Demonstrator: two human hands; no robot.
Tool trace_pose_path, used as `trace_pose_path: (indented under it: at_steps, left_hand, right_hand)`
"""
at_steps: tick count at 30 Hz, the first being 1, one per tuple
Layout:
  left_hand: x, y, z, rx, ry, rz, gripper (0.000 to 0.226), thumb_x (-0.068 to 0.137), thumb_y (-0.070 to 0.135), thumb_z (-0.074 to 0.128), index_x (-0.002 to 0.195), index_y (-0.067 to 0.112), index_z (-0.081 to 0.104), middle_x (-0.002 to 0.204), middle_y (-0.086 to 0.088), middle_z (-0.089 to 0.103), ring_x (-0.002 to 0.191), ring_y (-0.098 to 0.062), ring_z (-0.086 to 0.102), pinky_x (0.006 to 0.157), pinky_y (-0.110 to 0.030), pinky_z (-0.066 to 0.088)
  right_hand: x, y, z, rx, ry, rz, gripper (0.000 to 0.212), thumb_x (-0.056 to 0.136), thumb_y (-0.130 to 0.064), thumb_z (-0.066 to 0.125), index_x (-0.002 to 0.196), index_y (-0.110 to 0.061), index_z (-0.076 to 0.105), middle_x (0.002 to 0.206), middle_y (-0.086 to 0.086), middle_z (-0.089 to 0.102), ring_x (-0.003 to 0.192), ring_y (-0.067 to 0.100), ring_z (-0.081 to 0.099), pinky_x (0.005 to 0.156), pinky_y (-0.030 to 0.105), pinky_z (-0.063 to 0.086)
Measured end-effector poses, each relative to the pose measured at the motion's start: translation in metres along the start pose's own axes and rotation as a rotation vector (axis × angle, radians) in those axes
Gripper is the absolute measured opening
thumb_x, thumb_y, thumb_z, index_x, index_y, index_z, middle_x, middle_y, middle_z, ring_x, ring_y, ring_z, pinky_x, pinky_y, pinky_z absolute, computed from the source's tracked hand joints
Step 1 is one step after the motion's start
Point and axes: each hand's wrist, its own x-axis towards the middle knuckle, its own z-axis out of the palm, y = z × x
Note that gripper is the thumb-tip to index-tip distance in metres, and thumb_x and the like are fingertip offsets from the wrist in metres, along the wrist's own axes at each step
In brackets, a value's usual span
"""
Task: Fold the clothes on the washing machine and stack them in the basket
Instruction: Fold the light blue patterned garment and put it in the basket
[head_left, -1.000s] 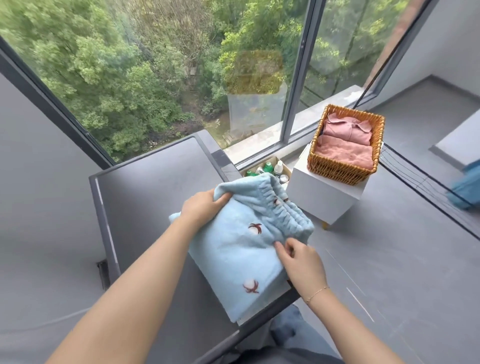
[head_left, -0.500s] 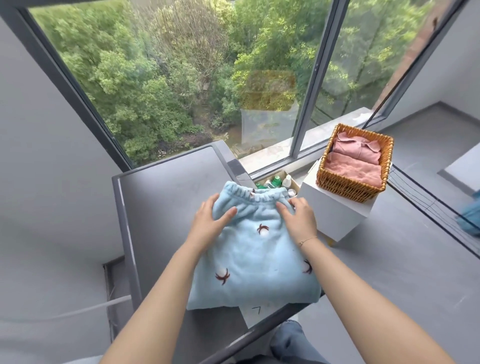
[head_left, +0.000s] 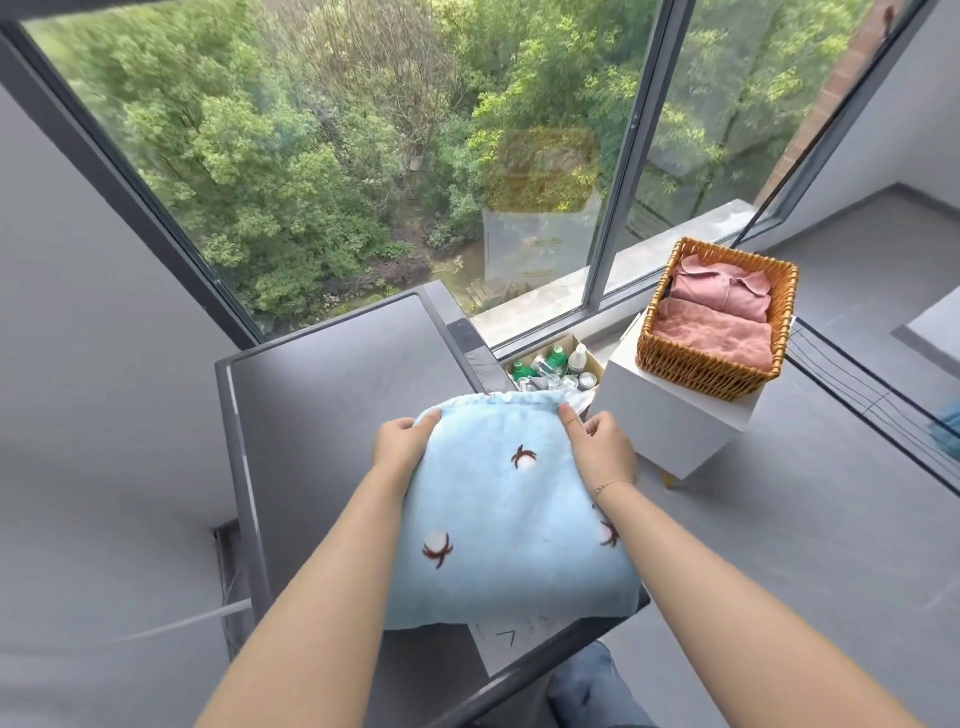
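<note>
A light blue fleece garment (head_left: 514, 519) with small brown-and-white flower marks lies folded on the dark grey top of the washing machine (head_left: 332, 395). My left hand (head_left: 402, 441) grips its far left corner at the elastic waistband. My right hand (head_left: 597, 449) grips the far right corner, fingers curled over the edge. To the right, a wicker basket (head_left: 696, 366) stands on a white cube and holds two folded pink garments (head_left: 717, 317).
A cardboard box of bottles (head_left: 556, 366) sits on the floor between the machine and the white cube (head_left: 670, 431). A large window runs behind. A sheet of paper (head_left: 511, 642) lies under the garment at the machine's near edge. Grey floor spreads to the right.
The garment was turned and laid flat with its waistband facing away. Both hands moved from its top surface out to the two far corners.
</note>
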Motion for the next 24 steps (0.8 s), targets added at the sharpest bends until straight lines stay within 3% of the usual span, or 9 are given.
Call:
trace_pose_path:
  at_steps: [2,4,6,8,11,13,17,22,24]
  left_hand:
    - [-0.006,-0.005,-0.008,-0.036,0.028,-0.037,0.043,0.078,0.054,0.067,0.090,0.013,0.065,0.090,-0.005,0.069,0.087,-0.025,0.065,0.080,-0.032,0.050]
    - [-0.021,-0.013,-0.024,0.003,0.051,-0.071,0.071,0.065,0.069,0.064,0.115,0.020,0.057,0.119,-0.004,0.059,0.113,-0.026,0.057,0.099,-0.042,0.047]
    - [-0.039,-0.030,-0.041,-0.116,-0.015,-0.132,0.103,0.047,0.080,0.069,0.131,0.026,0.043,0.135,0.001,0.046,0.123,-0.024,0.050,0.104,-0.046,0.043]
    - [-0.055,-0.049,-0.047,-0.231,-0.132,-0.181,0.117,0.045,0.080,0.074,0.141,0.023,0.036,0.144,-0.001,0.042,0.127,-0.024,0.049,0.106,-0.045,0.041]
    - [-0.064,-0.064,-0.038,-0.291,-0.268,-0.238,0.116,0.046,0.079,0.076,0.140,0.022,0.039,0.131,-0.003,0.059,0.106,-0.026,0.067,0.091,-0.047,0.053]
    - [-0.067,-0.063,-0.031,-0.390,-0.282,-0.202,0.106,0.048,0.072,0.082,0.133,0.021,0.047,0.117,-0.006,0.068,0.093,-0.027,0.072,0.084,-0.048,0.057]
    - [-0.076,-0.049,-0.029,-0.452,-0.278,-0.133,0.092,0.053,0.063,0.085,0.127,0.019,0.053,0.112,-0.008,0.071,0.092,-0.028,0.072,0.085,-0.048,0.057]
    - [-0.083,-0.036,-0.032,-0.342,-0.421,-0.141,0.060,0.066,0.062,0.075,0.103,0.015,0.075,0.097,-0.010,0.075,0.090,-0.031,0.072,0.095,-0.046,0.051]
    - [-0.087,-0.032,-0.030,-0.345,-0.452,-0.119,0.057,0.068,0.063,0.073,0.105,0.019,0.074,0.099,-0.010,0.075,0.091,-0.030,0.072,0.096,-0.047,0.050]
  right_hand:
    - [-0.003,0.013,-0.003,0.035,0.013,0.011,0.057,0.082,-0.068,0.053,0.105,-0.015,0.049,0.111,0.005,0.057,0.108,0.028,0.053,0.086,0.039,0.044]
    - [-0.012,0.024,-0.011,0.084,-0.018,0.061,0.080,0.077,-0.069,0.060,0.130,-0.014,0.039,0.134,0.008,0.047,0.124,0.028,0.045,0.102,0.042,0.039]
    - [-0.028,0.035,-0.014,0.310,-0.179,0.207,0.091,0.070,-0.073,0.064,0.135,-0.017,0.035,0.134,0.005,0.051,0.118,0.026,0.053,0.100,0.041,0.043]
    - [-0.045,0.041,-0.019,0.507,-0.400,0.322,0.082,0.069,-0.074,0.064,0.122,-0.013,0.054,0.114,0.005,0.068,0.099,0.024,0.068,0.094,0.038,0.050]
    - [-0.059,0.038,-0.021,0.577,-0.449,0.299,0.057,0.079,-0.065,0.061,0.108,-0.016,0.069,0.093,0.008,0.075,0.088,0.024,0.072,0.094,0.040,0.053]
    - [-0.061,0.034,-0.019,0.652,-0.398,0.258,0.051,0.082,-0.056,0.065,0.109,-0.013,0.069,0.093,0.009,0.075,0.088,0.025,0.072,0.092,0.039,0.054]
    - [-0.067,0.029,-0.015,0.782,-0.308,0.201,0.041,0.084,-0.042,0.069,0.111,-0.010,0.068,0.095,0.010,0.075,0.088,0.026,0.072,0.084,0.037,0.057]
    - [-0.072,0.034,-0.012,0.806,-0.289,0.187,0.078,0.063,-0.067,0.075,0.124,-0.020,0.057,0.110,0.003,0.072,0.099,0.022,0.070,0.095,0.044,0.052]
    - [-0.075,0.031,-0.019,0.804,-0.288,0.182,0.075,0.069,-0.068,0.071,0.125,-0.020,0.058,0.111,0.002,0.071,0.102,0.021,0.069,0.097,0.042,0.051]
